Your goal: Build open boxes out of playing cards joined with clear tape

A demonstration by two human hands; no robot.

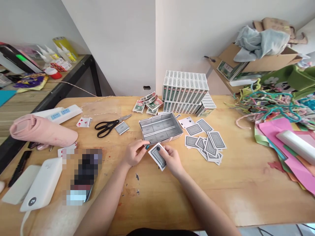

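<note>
My right hand [174, 161] is closed on a playing card [157, 157], back side up, with the thumb flat on its patterned face. Whether more cards lie under it, I cannot tell. Just left of that card, my left hand [134, 153] has thumb and forefinger pinched together at the near left corner of an open box [161, 128] lined with card backs. What sits between those fingertips is too small to make out. Loose playing cards [211, 146] lie scattered to the right of the box, mostly face down, beside a face-up card [186, 122].
Stacked card packs [185, 87] stand behind the box, with several loose packs [150, 104] beside them. Black scissors [108, 127] and a single card [122, 127] lie left. A phone [85, 177], power bank [43, 183] and pink roll [44, 130] fill the left side; coloured sheets [283, 141] the right.
</note>
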